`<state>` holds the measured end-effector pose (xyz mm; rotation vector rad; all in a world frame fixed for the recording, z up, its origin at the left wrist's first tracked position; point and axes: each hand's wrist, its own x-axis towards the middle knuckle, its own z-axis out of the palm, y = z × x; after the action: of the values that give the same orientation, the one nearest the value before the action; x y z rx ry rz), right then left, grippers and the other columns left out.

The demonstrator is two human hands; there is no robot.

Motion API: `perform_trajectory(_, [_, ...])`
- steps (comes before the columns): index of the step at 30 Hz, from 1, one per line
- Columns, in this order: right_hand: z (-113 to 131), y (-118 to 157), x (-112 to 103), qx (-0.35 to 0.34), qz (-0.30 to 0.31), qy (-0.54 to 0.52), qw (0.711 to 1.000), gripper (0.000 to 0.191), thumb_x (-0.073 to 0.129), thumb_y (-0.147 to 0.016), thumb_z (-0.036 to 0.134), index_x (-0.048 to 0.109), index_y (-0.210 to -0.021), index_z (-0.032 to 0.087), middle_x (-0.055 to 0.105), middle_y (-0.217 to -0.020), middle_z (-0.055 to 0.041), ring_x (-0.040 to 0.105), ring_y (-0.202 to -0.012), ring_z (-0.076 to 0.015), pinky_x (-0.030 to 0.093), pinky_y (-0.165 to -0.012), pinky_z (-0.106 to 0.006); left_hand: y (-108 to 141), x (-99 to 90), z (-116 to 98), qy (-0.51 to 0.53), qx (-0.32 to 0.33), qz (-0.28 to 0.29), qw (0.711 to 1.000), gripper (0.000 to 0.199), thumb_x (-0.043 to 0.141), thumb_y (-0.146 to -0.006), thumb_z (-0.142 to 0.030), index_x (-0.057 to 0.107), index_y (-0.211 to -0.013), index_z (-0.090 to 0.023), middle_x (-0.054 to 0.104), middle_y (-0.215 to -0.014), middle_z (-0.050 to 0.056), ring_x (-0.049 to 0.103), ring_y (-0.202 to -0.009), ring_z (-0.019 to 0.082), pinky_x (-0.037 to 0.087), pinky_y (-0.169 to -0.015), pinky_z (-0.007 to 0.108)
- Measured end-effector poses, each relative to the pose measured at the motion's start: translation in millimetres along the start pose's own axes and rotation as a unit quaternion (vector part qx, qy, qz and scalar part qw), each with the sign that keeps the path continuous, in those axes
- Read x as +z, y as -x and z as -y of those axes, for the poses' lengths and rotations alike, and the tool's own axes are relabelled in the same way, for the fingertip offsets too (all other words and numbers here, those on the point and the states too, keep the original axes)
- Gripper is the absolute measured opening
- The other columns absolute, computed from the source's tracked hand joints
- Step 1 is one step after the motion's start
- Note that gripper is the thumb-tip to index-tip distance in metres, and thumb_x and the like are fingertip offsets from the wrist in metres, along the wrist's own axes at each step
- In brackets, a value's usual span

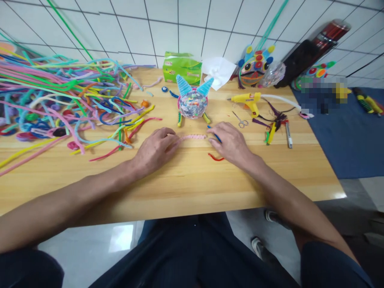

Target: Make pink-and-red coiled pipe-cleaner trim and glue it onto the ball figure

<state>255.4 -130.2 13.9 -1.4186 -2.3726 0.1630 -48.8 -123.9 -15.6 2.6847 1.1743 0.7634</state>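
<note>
Head view: closest in are the dark trousers (pixel 192 256) and the front edge of the wooden table (pixel 192 200). A small bent red piece (pixel 216 157) lies just on the near side of the right hand (pixel 226 140). That hand is curled, with a thin blue stick (pixel 218 138) between its thumb and bent fingers. The left hand (pixel 159 148) is nearly closed, thumb and fingers pinching the left end of a pink twisted strip (pixel 194 137). The strip lies between the two hands, and its other end is just beside the right fingertips.

Left of the left hand, a big messy heap of fuzzy sticks (pixel 60 104) fills the table, and some reach close to it. Right of the right hand are small scissors (pixel 241 121), then a dark purple bundle (pixel 279 117) and a marker (pixel 289 135).

Just past both hands, a shiny clear toy (pixel 193 105) with blue ears stands in the way of the things behind it. Beyond the right hand is a yellow glue gun (pixel 249 102). Farther past the hands come a green packet (pixel 182 69), white paper (pixel 219 70) and a bright toy face (pixel 255 68), then the tiled wall (pixel 192 20).
</note>
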Motion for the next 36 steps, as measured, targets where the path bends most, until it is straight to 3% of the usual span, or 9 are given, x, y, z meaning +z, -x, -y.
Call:
perform_trajectory(3, [-1.2, -9.9, 20.6, -0.082, 0.007, -0.019, 0.996, 0.029, 0.055, -0.112, 0.029, 0.083, -0.115, 0.021, 0.08, -0.111, -0.0136, 0.069, -0.105, -0.0295, 0.057, -0.099, -0.045, 11.8, 0.4, -0.9, -0.022, 0.049, 0.015, 0.998, 0.031, 0.054, -0.113, -0.025, 0.082, -0.123, -0.015, 0.082, -0.121, 0.017, 0.077, -0.102, 0.028, 0.065, -0.092, 0.046])
perform_trajectory(8, [-8.2, -14.1, 39.4, -0.084, 0.004, -0.041, 0.996, 0.03, 0.056, -0.113, 0.03, 0.084, -0.111, 0.021, 0.08, -0.105, -0.012, 0.069, -0.099, -0.0276, 0.057, -0.097, -0.044, 19.8, 5.4, -1.2, -0.039, 0.057, 0.027, 0.997, 0.034, 0.051, -0.115, -0.026, 0.08, -0.129, -0.017, 0.083, -0.13, 0.014, 0.075, -0.105, 0.028, 0.061, -0.092, 0.046])
perform_trajectory(12, [-6.5, -10.8, 39.5, -0.081, -0.006, -0.031, 0.996, 0.028, 0.057, -0.113, 0.029, 0.084, -0.111, 0.021, 0.081, -0.104, -0.0118, 0.069, -0.098, -0.0281, 0.056, -0.095, -0.045, 19.8, 2.4, 2.6, -0.019, 0.046, 0.038, 0.998, 0.032, 0.053, -0.114, -0.029, 0.08, -0.129, -0.019, 0.082, -0.132, 0.013, 0.075, -0.109, 0.029, 0.059, -0.093, 0.046])
perform_trajectory(16, [0.0, -14.7, 40.0, -0.091, -0.017, -0.016, 0.996, 0.029, 0.062, -0.112, 0.035, 0.083, -0.122, 0.018, 0.081, -0.109, -0.0138, 0.069, -0.102, -0.0296, 0.054, -0.095, -0.045, 12.6, -1.7, 2.5, 0.013, 0.018, 0.035, 0.999, 0.034, 0.059, -0.111, -0.031, 0.075, -0.135, -0.014, 0.079, -0.129, 0.018, 0.074, -0.112, 0.032, 0.061, -0.099, 0.049])
perform_trajectory(19, [2.4, -17.2, 42.3, -0.096, -0.002, -0.01, 0.995, 0.03, 0.058, -0.114, 0.032, 0.084, -0.121, 0.021, 0.08, -0.104, -0.0116, 0.068, -0.099, -0.0282, 0.053, -0.093, -0.044, 2.1, 3.0, 1.8, 0.013, 0.003, 0.036, 0.999, 0.034, 0.059, -0.11, -0.032, 0.075, -0.132, -0.011, 0.078, -0.12, 0.019, 0.074, -0.106, 0.031, 0.062, -0.094, 0.048])
perform_trajectory(23, [1.0, -15.8, 43.9, -0.104, 0.008, 0.002, 0.995, 0.032, 0.054, -0.115, 0.032, 0.086, -0.115, 0.026, 0.077, -0.1, -0.0092, 0.064, -0.094, -0.0257, 0.051, -0.087, -0.042, -11.2, 14.3, 7.6, 0.022, 0.021, 0.052, 0.998, 0.034, 0.052, -0.115, -0.032, 0.082, -0.12, -0.017, 0.079, -0.108, 0.014, 0.073, -0.097, 0.026, 0.062, -0.089, 0.043])
perform_trajectory(29, [-2.3, -17.0, 43.4, -0.099, 0.018, -0.02, 0.995, 0.033, 0.055, -0.114, 0.029, 0.087, -0.108, 0.029, 0.075, -0.103, -0.0069, 0.062, -0.097, -0.0251, 0.048, -0.085, -0.041, -13.7, 16.5, 19.5, 0.042, 0.035, 0.08, 0.995, 0.038, 0.049, -0.111, -0.024, 0.085, -0.124, -0.024, 0.078, -0.112, 0.012, 0.069, -0.097, 0.026, 0.06, -0.087, 0.042])
perform_trajectory(36, [-5.5, -21.9, 40.0, -0.099, 0.06, -0.035, 0.993, 0.036, 0.053, -0.114, 0.028, 0.088, -0.111, 0.03, 0.076, -0.104, -0.0081, 0.063, -0.101, -0.0276, 0.048, -0.09, -0.044, -15.4, 18.6, 28.6, 0.094, 0.054, 0.076, 0.991, 0.039, 0.048, -0.111, -0.021, 0.084, -0.124, -0.027, 0.077, -0.109, 0.01, 0.068, -0.097, 0.024, 0.059, -0.089, 0.041])
